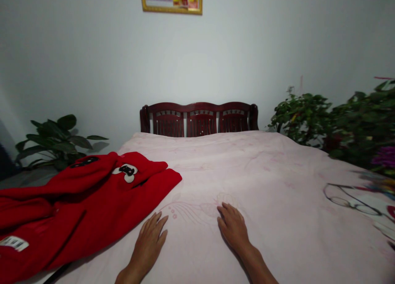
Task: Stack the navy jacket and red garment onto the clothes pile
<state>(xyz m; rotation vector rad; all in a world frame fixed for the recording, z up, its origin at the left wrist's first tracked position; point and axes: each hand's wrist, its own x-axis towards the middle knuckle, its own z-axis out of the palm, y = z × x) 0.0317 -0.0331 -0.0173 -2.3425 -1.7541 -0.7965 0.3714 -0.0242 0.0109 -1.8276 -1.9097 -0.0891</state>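
1. Our left hand (149, 236) and right hand (233, 226) lie empty over the cloth (286, 230), fingers loosely apart.
2. The garment (101, 212) lies left; we judge it soft and light, best held by its right edge.

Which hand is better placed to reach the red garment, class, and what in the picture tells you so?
Probably the left hand: it lies open close beside the edge of the red garment. The right hand, also open, is farther off, over the pink bedcover.
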